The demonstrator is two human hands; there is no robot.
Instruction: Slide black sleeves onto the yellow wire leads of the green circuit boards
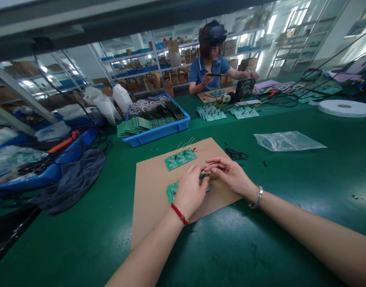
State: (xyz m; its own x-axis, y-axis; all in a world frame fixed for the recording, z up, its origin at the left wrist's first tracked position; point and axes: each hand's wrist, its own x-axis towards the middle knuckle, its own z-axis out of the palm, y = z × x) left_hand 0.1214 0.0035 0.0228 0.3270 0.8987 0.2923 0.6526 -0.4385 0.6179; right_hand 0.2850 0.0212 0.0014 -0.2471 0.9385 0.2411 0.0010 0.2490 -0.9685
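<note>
Two clumps of green boards on that cardboard sheet (149,211), so what are the hands at?

Right now it's the lower clump (173,192). The left hand (190,192) sits on top of it, fingers curled down, hiding part of it. The right hand (230,175) is half open and reaches over from the side, almost meeting the left. Can't tell if either one is actually gripping anything.

And the upper clump (180,157)?

Just lying up the sheet, no hand on it. It looks like three boards joined in a strip, with thin yellowish leads sticking out past it.

Count the rest?

One small heap of black bits (236,154) beside the sheet, one clear bag (287,141), one blue crate (155,128) packed with too many boards to count, two more stacks (212,114) further along the bench, and one co-worker (211,67).
</note>
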